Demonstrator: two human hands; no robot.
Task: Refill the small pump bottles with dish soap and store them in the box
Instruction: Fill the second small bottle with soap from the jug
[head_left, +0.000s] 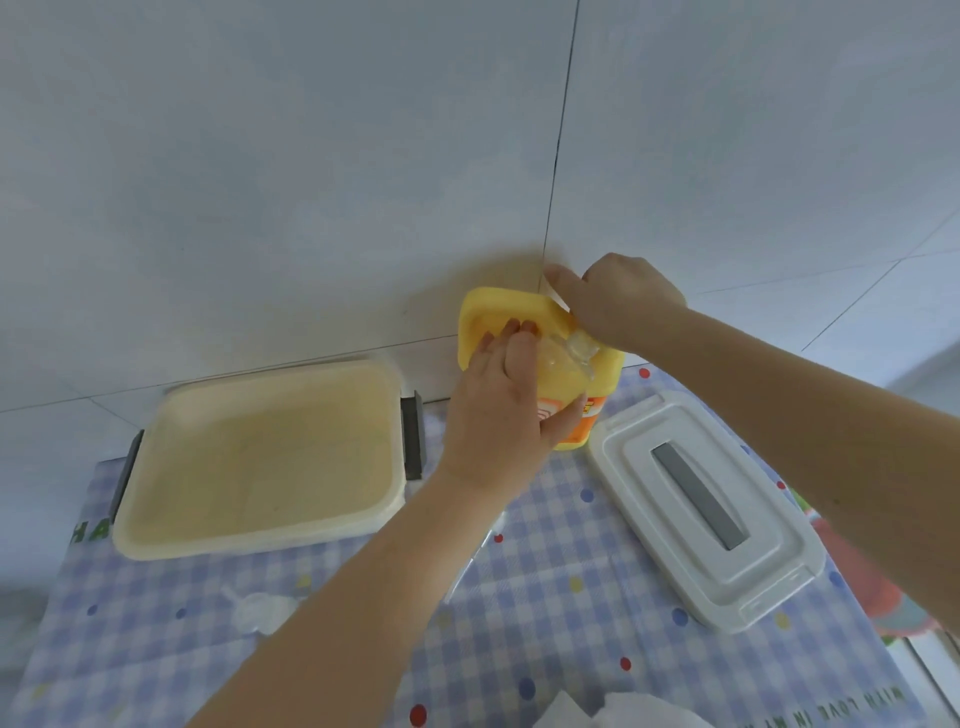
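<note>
A big yellow dish soap jug (498, 312) with an orange label stands at the back of the table against the wall. My left hand (506, 400) holds a small clear bottle (563, 358) against the jug's front. My right hand (618, 301) is on the jug's top right, by its spout, fingers curled there; what it grips is hidden. The cream storage box (260, 457) sits open to the left with grey latches. A small clear pump top (257, 610) lies on the cloth near the front left.
The box's white lid (701, 506) with a grey handle lies at the right. A blue checked tablecloth (545, 597) covers the table. White paper (623, 712) shows at the bottom edge. A red and green object (878, 597) sits at the far right edge.
</note>
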